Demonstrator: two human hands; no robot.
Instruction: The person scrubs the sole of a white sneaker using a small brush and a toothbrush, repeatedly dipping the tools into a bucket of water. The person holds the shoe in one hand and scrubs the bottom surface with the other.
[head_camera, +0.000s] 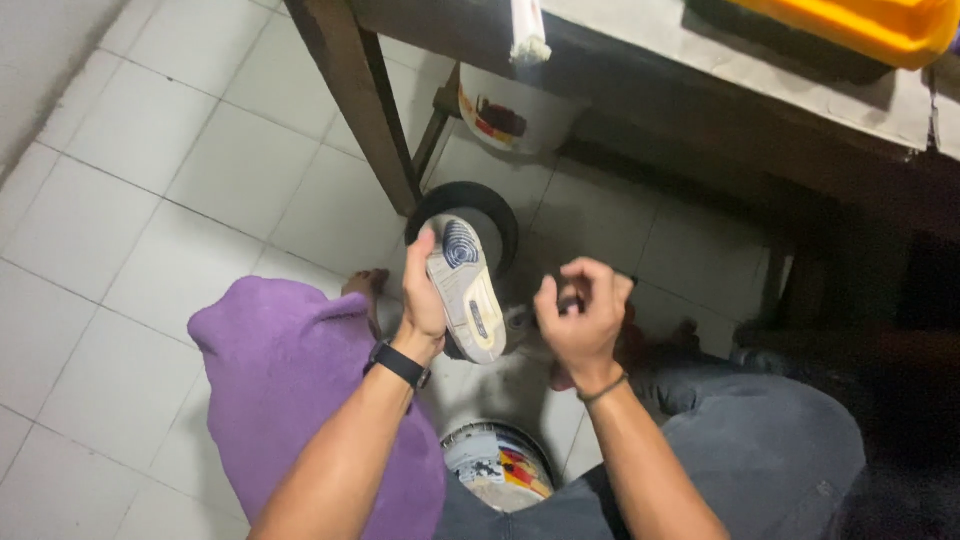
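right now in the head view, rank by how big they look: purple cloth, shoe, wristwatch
1. purple cloth, by far the largest, though it lies close to the camera
2. shoe, sole up in the left hand
3. wristwatch, smallest

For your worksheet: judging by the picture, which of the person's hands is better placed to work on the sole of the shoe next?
Probably the right hand: it hovers beside the upturned shoe, fingers curled, while the left hand grips the shoe.

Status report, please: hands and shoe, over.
Left hand grips shoe, sole up. Right hand closed beside it, contents unclear. Bucket below.
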